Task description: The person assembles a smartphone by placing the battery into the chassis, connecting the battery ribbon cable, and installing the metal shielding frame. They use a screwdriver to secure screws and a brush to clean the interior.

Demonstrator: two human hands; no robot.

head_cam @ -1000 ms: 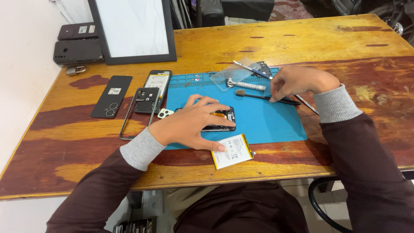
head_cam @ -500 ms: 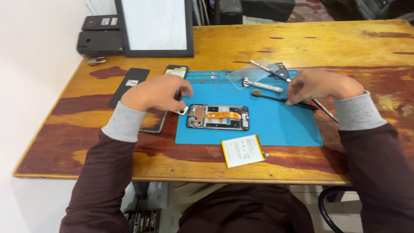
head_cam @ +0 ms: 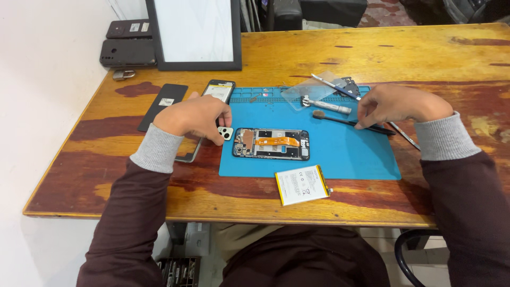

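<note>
An opened phone (head_cam: 271, 144) with bare boards and an orange flex cable lies on the blue work mat (head_cam: 350, 154). My left hand (head_cam: 194, 117) is curled just left of it, its fingertips pinching a small white camera piece (head_cam: 226, 133) at the mat's edge. That hand lies over a second phone (head_cam: 219, 90) resting face up on the wood. My right hand (head_cam: 396, 103) is at the mat's right side, fingers closed on the handle of a thin black brush (head_cam: 345, 120). A white battery (head_cam: 303, 184) lies at the mat's near edge.
A metal screwdriver (head_cam: 325, 104), a clear plastic sheet (head_cam: 313, 87) and tweezers (head_cam: 404, 135) lie near my right hand. A black back cover (head_cam: 163, 105) lies at the left. A framed white panel (head_cam: 194, 32) and two dark phones (head_cam: 127, 52) are at the back left.
My left hand has left the opened phone and moved left to the white camera piece. The phone now lies uncovered. My right hand has stayed on the brush.
</note>
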